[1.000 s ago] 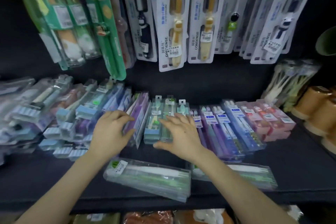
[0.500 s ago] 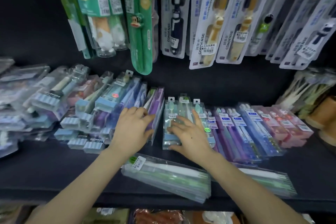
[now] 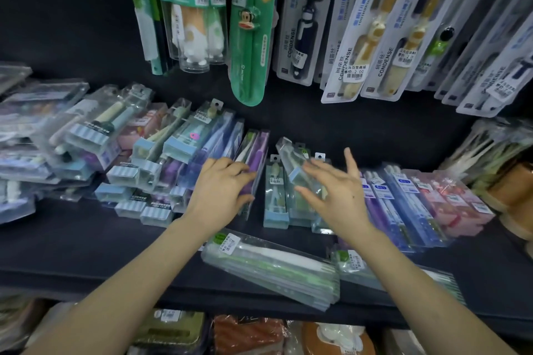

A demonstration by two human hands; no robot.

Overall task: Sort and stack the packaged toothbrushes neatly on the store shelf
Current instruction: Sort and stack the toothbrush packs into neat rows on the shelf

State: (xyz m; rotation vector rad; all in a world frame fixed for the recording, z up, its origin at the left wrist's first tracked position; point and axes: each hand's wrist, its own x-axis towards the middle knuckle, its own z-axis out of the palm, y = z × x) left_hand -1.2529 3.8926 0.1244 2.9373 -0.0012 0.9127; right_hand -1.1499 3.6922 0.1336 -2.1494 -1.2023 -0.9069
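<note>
Clear plastic pack (image 3: 290,158) with a pale blue base now stands tilted above its row (image 3: 275,204); half a second ago it lay flat under the right hand (image 3: 334,190). That hand has lifted off the row. The pack sits between thumb and forefinger in a loose pinch, the other fingers splayed.

Left hand (image 3: 222,190) unchanged: fingers curled over the purple pack (image 3: 256,153), thumb along its near edge, holding it upright on its side against the packs behind.

Camera view has shifted a little, so the hanging goods sit higher than before.

Black shelf (image 3: 86,239), black back wall. Loose heap of packs (image 3: 95,135) at left. Right of the row, blue packs (image 3: 403,204), then pink packs (image 3: 450,199), laid side by side. Two stacks of flat packs (image 3: 274,268) lie at the front edge, under the forearms. Above hang carded kids' brushes (image 3: 354,37) and a green case (image 3: 251,37) with a monkey face.

Right hand and the lifted pack are motion-blurred. Right forearm covers part of the second flat stack. Brown objects (image 3: 516,190) at far right are cut off, as are the goods on the lower shelf (image 3: 245,334); I cannot tell what they are.
</note>
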